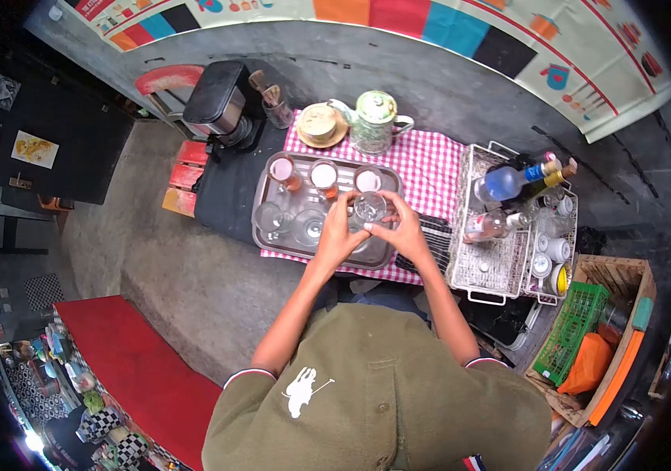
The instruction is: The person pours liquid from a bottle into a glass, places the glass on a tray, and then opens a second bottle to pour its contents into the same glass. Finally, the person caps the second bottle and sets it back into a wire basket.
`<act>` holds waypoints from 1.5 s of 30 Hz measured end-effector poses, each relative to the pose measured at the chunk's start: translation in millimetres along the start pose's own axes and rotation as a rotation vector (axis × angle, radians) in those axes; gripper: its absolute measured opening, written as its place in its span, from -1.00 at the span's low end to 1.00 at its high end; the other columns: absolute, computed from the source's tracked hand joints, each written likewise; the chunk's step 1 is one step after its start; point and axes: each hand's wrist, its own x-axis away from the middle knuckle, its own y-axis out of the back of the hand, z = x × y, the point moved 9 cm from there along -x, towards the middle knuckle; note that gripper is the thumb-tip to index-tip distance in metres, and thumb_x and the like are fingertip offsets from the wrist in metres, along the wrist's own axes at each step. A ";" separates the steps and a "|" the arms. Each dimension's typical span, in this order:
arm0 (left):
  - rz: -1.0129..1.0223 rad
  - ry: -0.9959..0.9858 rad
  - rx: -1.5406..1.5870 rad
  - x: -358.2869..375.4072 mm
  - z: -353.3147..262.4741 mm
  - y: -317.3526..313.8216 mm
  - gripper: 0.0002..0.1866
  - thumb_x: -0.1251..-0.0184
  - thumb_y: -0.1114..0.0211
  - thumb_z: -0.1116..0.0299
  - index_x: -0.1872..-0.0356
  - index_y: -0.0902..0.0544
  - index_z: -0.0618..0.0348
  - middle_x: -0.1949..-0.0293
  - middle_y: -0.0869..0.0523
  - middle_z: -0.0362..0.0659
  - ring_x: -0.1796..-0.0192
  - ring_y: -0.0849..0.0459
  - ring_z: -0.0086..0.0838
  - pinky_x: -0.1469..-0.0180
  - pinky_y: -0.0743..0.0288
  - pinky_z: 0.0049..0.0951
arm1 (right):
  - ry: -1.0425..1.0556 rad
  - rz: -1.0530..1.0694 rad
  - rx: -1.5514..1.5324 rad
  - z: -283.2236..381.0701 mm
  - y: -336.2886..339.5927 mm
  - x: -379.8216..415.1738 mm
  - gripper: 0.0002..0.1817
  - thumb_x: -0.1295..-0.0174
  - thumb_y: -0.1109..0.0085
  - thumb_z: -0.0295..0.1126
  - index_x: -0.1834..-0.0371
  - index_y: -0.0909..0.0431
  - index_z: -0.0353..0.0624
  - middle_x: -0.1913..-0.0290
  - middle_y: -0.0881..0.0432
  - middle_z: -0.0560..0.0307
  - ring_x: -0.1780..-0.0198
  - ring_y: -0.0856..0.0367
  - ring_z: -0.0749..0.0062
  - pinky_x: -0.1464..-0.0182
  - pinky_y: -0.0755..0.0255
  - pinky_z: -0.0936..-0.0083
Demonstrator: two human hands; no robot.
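Observation:
Both my hands hold one clear glass (370,207) above the right side of a brown tray (262,231). My left hand (341,233) curls round its left side, and my right hand (404,229) grips the right side, the thumbs meeting in front. On the tray's back row stand three filled glasses: a left one (284,172), a middle one (324,178) and a right one (367,179), all pale on top. Two clear glasses stand in the front row, one at the left (273,218) and one beside my left hand (309,228).
Behind the tray are a green teapot (375,122) and a cup on a saucer (320,125). A coffee maker (222,102) stands at the left. On the right, a white wire basket (485,271) holds bottles and jars, near a wooden crate (626,345) with a green basket (573,330).

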 end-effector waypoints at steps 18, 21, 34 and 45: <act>-0.092 -0.004 0.104 -131.4 92.3 99.6 -0.28 0.17 -0.51 0.55 -0.19 -0.51 0.26 -0.05 -0.60 0.05 -0.06 -0.67 -0.12 -0.14 -0.56 -0.27 | 0.025 -0.127 0.062 2.8 -72.1 -156.4 -0.19 -0.04 -0.52 -0.23 -0.33 -0.30 -0.18 -0.18 -0.51 -0.05 -0.19 -0.55 0.21 -0.14 -0.49 0.26; -0.085 0.056 0.085 -152.7 118.3 98.2 -0.25 0.22 -0.56 0.54 -0.18 -0.53 0.24 -0.05 -0.63 0.06 -0.04 -0.68 -0.12 -0.12 -0.56 -0.25 | 0.034 -0.124 0.055 -4.0 -78.4 -174.3 -0.19 -0.05 -0.51 -0.21 -0.34 -0.28 -0.19 -0.20 -0.50 -0.11 -0.21 -0.54 0.18 -0.15 -0.49 0.23; -0.051 0.102 0.047 -212.2 190.8 81.1 -0.33 0.20 -0.50 0.58 -0.12 -0.56 0.28 -0.01 -0.68 0.09 -0.08 -0.70 -0.13 -0.11 -0.56 -0.25 | -0.098 -0.122 -0.050 -56.7 -97.9 -226.7 -0.12 -0.12 -0.44 -0.24 -0.47 -0.16 -0.23 -0.35 -0.39 -0.25 -0.37 -0.40 -0.01 -0.37 -0.28 0.20; -0.031 0.001 -0.042 -228.1 202.0 73.5 -0.26 0.22 -0.52 0.59 -0.17 -0.53 0.26 -0.05 -0.64 0.10 -0.13 -0.62 -0.01 -0.21 -0.49 -0.21 | -0.091 -0.183 -0.011 -98.1 -100.8 -245.1 -0.08 -0.16 -0.41 -0.21 -0.54 -0.12 -0.23 -0.31 -0.44 -0.33 -0.39 -0.40 0.01 -0.38 -0.27 0.21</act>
